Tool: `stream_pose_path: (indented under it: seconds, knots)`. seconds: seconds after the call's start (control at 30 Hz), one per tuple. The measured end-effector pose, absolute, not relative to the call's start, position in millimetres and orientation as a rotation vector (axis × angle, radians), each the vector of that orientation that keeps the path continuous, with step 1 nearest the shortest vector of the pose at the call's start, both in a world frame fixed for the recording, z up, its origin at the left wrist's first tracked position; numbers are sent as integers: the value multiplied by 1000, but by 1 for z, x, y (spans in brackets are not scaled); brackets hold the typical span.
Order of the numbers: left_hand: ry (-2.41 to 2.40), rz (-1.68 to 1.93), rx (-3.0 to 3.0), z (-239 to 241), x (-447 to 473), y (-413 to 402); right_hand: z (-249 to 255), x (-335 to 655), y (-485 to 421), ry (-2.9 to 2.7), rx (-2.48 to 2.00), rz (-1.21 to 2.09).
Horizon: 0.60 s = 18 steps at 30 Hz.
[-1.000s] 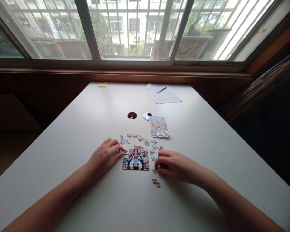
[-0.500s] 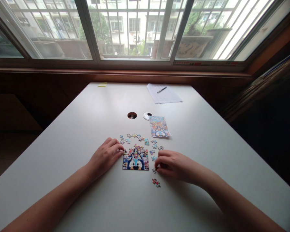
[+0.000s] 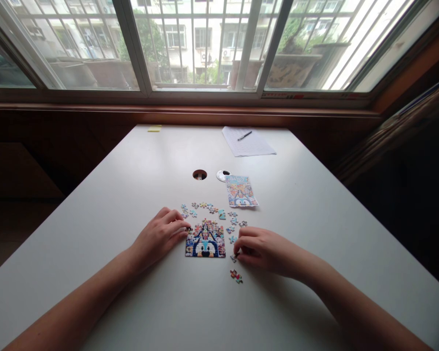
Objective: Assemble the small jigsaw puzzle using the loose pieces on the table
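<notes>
Right hand (image 3: 264,251) tight on loose piece (image 3: 234,257)

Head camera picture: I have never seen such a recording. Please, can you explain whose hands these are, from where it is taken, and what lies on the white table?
There is no machine here: a person wears one camera on the head, looking forward and down, so the two bare arms are that person's own. On the white table lies a partly built jigsaw puzzle, with loose pieces behind it and a printed picture farther back. The left hand rests with its fingertips at the puzzle's left edge; whether it grips anything is unclear. The right hand seems to pinch a small piece on the table. Near the window lie a paper sheet with a pen.
</notes>
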<state>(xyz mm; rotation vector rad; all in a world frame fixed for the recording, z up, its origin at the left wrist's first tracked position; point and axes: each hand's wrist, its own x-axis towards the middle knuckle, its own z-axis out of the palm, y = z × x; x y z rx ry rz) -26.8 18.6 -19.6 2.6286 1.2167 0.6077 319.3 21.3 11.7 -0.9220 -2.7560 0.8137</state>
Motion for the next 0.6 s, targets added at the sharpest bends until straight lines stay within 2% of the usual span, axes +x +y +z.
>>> stream_pose_path:
  seconds: [0.6]
  knots:
    - [1220, 507, 2684, -4, -29, 23, 12, 320, 21, -2766, -928, 818]
